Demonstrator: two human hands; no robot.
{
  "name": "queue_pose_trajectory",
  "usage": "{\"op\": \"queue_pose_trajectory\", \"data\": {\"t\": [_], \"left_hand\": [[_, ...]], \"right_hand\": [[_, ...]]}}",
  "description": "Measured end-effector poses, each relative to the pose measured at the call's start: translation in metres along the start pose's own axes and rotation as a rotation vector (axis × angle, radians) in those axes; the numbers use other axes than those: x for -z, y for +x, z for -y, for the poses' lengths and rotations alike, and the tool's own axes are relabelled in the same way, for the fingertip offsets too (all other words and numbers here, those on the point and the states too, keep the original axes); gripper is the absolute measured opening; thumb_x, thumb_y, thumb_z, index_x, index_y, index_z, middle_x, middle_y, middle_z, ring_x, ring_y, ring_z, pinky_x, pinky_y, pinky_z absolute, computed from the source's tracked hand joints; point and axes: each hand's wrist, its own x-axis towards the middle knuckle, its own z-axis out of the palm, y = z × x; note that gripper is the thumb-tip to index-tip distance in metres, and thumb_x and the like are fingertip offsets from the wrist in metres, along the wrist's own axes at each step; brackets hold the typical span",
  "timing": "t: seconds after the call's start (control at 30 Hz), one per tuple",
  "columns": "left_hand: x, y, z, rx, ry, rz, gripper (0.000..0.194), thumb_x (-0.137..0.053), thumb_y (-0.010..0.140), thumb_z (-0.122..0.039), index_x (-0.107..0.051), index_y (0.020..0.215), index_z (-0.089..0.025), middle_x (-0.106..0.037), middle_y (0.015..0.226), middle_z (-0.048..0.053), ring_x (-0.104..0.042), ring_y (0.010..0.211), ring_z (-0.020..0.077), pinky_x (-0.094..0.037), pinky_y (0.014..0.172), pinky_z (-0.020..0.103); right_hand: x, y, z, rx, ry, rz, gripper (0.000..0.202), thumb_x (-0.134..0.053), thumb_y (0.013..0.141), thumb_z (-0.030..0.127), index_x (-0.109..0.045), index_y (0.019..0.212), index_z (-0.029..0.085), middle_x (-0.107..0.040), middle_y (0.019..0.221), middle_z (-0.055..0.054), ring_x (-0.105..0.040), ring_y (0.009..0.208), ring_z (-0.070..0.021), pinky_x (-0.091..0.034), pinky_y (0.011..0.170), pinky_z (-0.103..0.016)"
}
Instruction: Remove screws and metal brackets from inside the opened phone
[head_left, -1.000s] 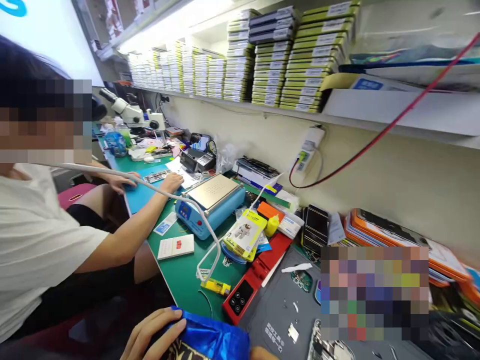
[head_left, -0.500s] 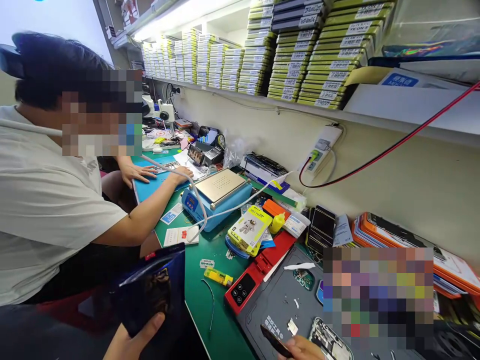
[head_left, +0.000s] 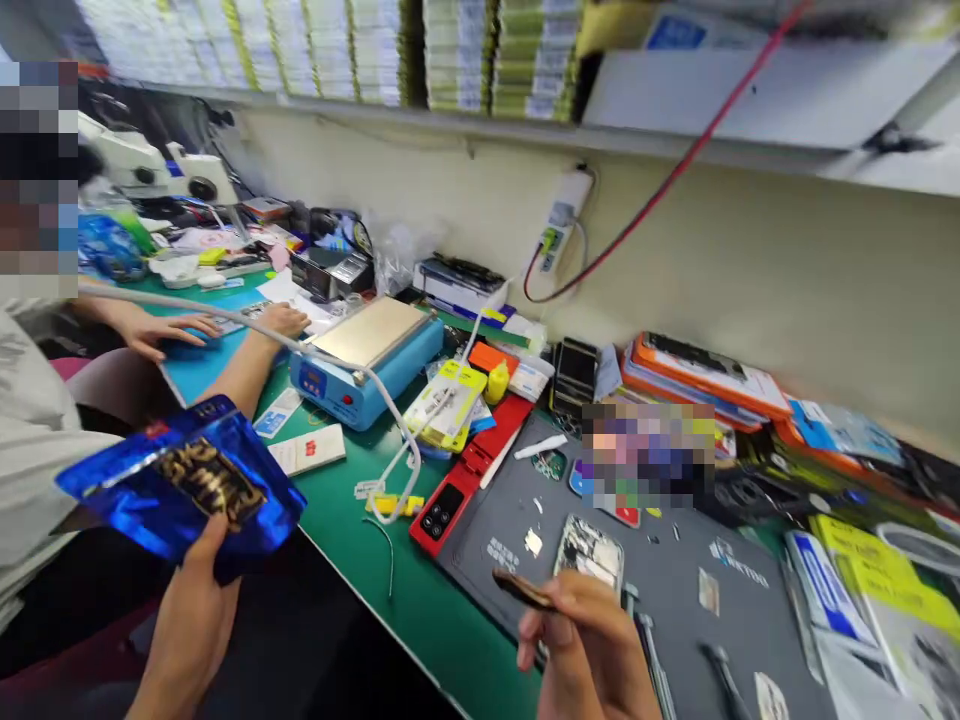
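Observation:
My left hand (head_left: pixel 191 610) holds a shiny blue foil pouch (head_left: pixel 259 485) with gold lettering, thumb on its front, over the desk's near edge at the left. A thin dark brown piece (head_left: pixel 517 588) is pinched between the thumb and fingers of my right hand (head_left: pixel 592 640), which is raised above the grey work mat (head_left: pixel 637 570). Just beyond my right hand lies an opened phone (head_left: pixel 589 550) with its inner parts showing. Small metal bits and a white tool (head_left: pixel 540 447) are also on the mat.
Another person's hands (head_left: pixel 176 330) rest on a blue mat at the left. A blue heating plate device (head_left: pixel 367 365) with a white cable, yellow packets (head_left: pixel 445 405) and a red tool (head_left: pixel 442 510) stand mid-desk. Screwdrivers (head_left: pixel 652 650) lie right of my right hand. Stacked boxes fill the shelf.
The view has swung to the right. The blue pouch has tilted over and its gold lettering now faces the camera. More of my right hand shows, raised with the brown piece.

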Motion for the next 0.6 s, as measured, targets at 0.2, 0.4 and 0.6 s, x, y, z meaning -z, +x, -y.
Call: {"op": "queue_pose_trajectory", "data": {"t": [0.2,0.4,0.6], "left_hand": [[-0.037,0.030,-0.034,-0.091,0.041,0.112,0.068,-0.036,0.112,-0.060,-0.049,0.160,-0.014,-0.057,0.159,0.012,-0.051,0.152,0.0349,-0.036,0.135,0.052],[-0.065,0.039,-0.028,-0.276,0.326,0.160,0.079,-0.047,0.106,-0.064,-0.042,0.162,-0.008,-0.045,0.166,0.024,-0.041,0.157,0.0435,-0.029,0.134,0.061],[-0.083,0.051,-0.012,-0.410,0.534,0.267,0.073,-0.038,0.101,-0.067,-0.065,0.131,-0.006,-0.065,0.137,0.030,-0.051,0.143,0.0525,-0.032,0.126,0.070]], "right_hand": [[0.018,-0.003,0.012,-0.042,0.041,0.010,0.015,-0.064,0.109,0.020,-0.076,0.110,0.030,-0.059,0.106,-0.004,-0.068,0.071,-0.0133,-0.058,0.050,-0.024],[0.028,-0.018,0.024,0.159,-0.060,-0.043,0.011,-0.070,0.107,0.024,-0.079,0.108,0.031,-0.061,0.100,-0.004,-0.063,0.077,-0.0160,-0.055,0.054,-0.028],[0.044,-0.023,0.037,0.202,-0.006,0.042,0.016,-0.064,0.110,0.029,-0.077,0.114,0.037,-0.056,0.091,-0.002,-0.060,0.063,-0.0140,-0.049,0.044,-0.031]]}}
